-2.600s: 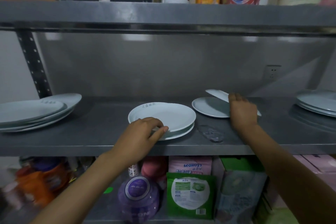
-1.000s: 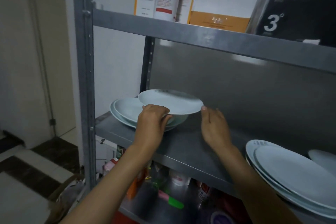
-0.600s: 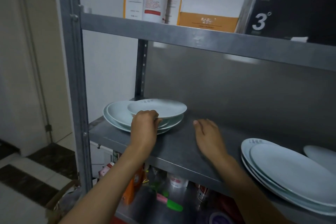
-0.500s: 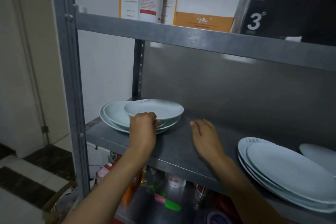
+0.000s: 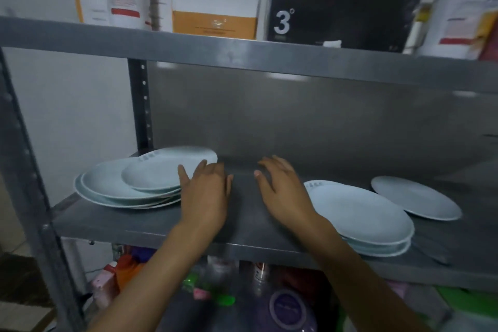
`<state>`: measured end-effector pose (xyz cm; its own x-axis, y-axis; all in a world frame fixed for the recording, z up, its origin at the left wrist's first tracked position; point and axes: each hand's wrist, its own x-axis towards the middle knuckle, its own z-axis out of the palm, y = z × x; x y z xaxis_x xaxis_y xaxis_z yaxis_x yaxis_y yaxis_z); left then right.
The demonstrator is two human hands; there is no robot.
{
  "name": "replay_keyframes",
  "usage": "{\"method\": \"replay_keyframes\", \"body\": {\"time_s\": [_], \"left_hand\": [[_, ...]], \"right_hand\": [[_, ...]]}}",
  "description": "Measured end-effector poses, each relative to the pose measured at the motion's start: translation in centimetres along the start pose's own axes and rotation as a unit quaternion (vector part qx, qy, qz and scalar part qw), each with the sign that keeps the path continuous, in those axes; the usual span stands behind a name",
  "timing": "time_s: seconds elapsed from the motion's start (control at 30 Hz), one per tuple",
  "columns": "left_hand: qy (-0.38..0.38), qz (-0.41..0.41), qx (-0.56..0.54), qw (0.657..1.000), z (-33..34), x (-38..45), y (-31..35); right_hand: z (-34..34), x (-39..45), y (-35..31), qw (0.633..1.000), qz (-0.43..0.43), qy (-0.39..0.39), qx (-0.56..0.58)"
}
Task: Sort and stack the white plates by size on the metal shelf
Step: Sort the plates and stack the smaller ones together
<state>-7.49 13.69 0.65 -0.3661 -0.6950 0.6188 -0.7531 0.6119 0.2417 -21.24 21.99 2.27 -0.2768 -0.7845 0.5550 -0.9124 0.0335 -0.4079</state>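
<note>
1. Now that the small plate (image 5: pixel 167 170) lies on top of the left stack (image 5: pixel 126 191), both hands are free of it: the left hand (image 5: pixel 206 194) is spread flat just beside the stack's right edge, and the right hand (image 5: pixel 280 186) is also spread, holding nothing, above the bare shelf (image 5: pixel 242 229).
2. For the task, this plate looks placed, smaller on larger. I judge that the middle stack (image 5: pixel 361 215) and the single plate (image 5: pixel 416 197) on the right are still to sort.
3. Half a second ago the left hand still gripped the rim of the small plate; now its grip is released. The camera has also turned right, so the single plate shows fully.
</note>
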Motion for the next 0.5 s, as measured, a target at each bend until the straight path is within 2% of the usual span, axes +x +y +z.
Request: {"method": "replay_keyframes", "body": {"time_s": [0.17, 0.3, 0.4, 0.5], "left_hand": [[0.006, 0.136, -0.106, 0.985, 1.9, -0.8, 7.6], [-0.055, 0.164, -0.182, 0.968, 3.1, -2.2, 13.8], [-0.078, 0.184, -0.22, 0.955, 4.0, -3.1, 18.1], [-0.097, 0.201, -0.228, 0.948, 5.1, -3.9, 21.8]], "right_hand": [[-4.8, -3.1, 4.7, 0.998, 0.037, 0.055, -0.008], [-8.7, -5.3, 10.9, 0.987, 0.097, 0.128, -0.013], [-11.3, -6.8, 16.7, 0.966, 0.178, 0.188, 0.006], [-13.6, -8.4, 22.7, 0.94, 0.281, 0.187, 0.042]]}}
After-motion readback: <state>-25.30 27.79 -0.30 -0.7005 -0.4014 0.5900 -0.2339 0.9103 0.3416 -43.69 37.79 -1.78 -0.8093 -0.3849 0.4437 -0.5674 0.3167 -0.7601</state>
